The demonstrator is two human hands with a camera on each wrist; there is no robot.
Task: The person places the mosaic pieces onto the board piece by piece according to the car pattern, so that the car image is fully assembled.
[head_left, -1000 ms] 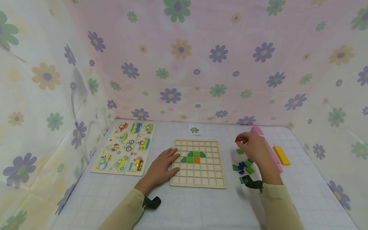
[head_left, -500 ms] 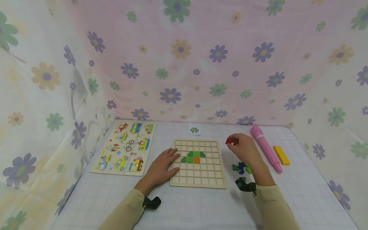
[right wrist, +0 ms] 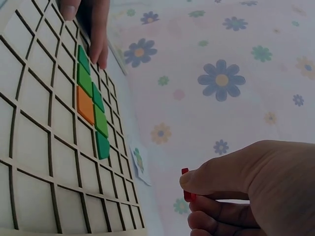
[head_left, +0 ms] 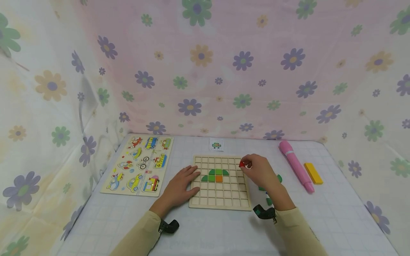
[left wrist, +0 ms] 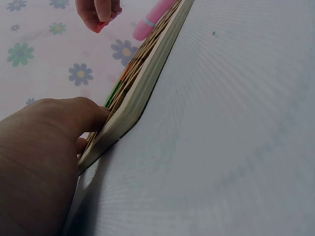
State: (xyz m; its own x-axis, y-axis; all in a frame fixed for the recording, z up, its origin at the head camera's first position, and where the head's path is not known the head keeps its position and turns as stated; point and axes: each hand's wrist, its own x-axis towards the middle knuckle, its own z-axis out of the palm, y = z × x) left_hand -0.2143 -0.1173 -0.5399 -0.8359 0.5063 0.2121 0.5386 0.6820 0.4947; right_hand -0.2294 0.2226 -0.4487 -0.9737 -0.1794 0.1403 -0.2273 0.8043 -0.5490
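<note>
Between thumb and fingers my right hand (head_left: pixel 258 170) pinches a small red piece (head_left: pixel 241 164), held over the upper right corner of the wooden grid board (head_left: pixel 221 202). The right wrist view shows the red piece (right wrist: pixel 186 185) edge-on at the fingertips. My left hand (head_left: pixel 179 186) rests on the board's left edge with its fingers spread. Green pieces (head_left: pixel 211 177) and one orange square (head_left: pixel 219 178) sit in the board's cells, forming a dome-like shape. Behind the board lies a small pattern card (head_left: pixel 216 144) with a printed figure.
Loose green pieces (head_left: pixel 269 201) lie right of the board, partly hidden by my right forearm. Further right are a pink tube (head_left: pixel 297 167) and a yellow block (head_left: pixel 313 173). A vehicle picture puzzle (head_left: pixel 138 165) lies at the left. Flowered cloth hangs behind the table.
My right hand has moved left with the red piece, from above the loose pieces to the board's upper right corner. The left hand has stayed on the board.
</note>
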